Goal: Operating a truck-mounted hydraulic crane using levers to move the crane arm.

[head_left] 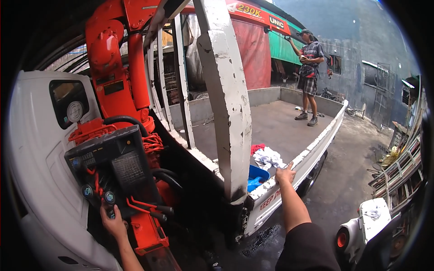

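My left hand [114,220] is closed around a dark round-knobbed control lever [110,198] low on the crane's black control panel [110,151]. Other levers with round dark knobs stand beside it, and red-shafted levers [142,207] stick out to the right. My right hand [285,173] grips the worn white top edge of the truck bed's side panel [316,143]; some of its fingers are hidden over the rim. Just inside the bed near it lie white cloths [268,157], a red cloth [257,148] and a blue container [257,176].
A person [310,67] stands in the truck bed, one arm raised to the red crane boom [257,17]. A chipped white post [226,104] rises between my hands. The white cab [45,149] is at left; ladders [400,174] lean at right, near a small white vehicle [375,214].
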Tool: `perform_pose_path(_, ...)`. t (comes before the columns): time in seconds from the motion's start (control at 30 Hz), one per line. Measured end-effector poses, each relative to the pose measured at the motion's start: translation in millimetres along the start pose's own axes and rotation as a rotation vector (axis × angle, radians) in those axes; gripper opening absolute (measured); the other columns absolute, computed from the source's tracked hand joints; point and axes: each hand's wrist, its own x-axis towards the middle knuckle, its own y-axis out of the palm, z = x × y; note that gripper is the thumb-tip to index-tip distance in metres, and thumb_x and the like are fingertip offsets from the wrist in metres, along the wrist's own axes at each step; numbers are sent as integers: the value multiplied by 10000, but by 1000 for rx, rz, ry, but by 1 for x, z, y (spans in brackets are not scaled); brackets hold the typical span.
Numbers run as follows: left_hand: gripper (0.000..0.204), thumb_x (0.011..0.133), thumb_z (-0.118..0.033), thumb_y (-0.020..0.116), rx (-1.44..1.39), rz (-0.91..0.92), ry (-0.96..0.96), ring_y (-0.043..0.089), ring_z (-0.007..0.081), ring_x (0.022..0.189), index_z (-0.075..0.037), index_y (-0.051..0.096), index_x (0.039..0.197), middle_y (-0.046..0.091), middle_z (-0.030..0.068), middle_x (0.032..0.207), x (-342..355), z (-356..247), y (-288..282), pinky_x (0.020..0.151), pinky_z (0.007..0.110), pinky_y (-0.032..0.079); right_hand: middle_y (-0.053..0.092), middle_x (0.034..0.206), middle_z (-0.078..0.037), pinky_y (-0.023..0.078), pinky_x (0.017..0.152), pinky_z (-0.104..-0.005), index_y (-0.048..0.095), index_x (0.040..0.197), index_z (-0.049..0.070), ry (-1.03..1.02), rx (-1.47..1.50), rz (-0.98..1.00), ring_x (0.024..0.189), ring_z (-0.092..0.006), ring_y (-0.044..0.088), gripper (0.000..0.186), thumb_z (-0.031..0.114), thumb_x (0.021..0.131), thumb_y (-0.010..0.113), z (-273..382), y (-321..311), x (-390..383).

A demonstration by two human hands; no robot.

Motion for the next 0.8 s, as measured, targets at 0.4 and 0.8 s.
perform_pose_path(0.4,260,846,10,644,-44,-1,0,596,264,903,24,585,1099,608,114,944,-6,9,0,869,383,456,348,1407,-238,460,1015,-532,106,1587,293,40,42,-7,1251,-432,520,968,463,819,670,-5,-2,1)
perform_pose_path(0.8,313,866,-3,625,-52,-21,-25,615,261,914,27,586,1175,629,125,978,-5,-8,7,872,381,467,375,1381,-256,432,1055,-487,111,1589,265,31,17,-29,1257,-418,515,991,472,816,695,-4,3,9)
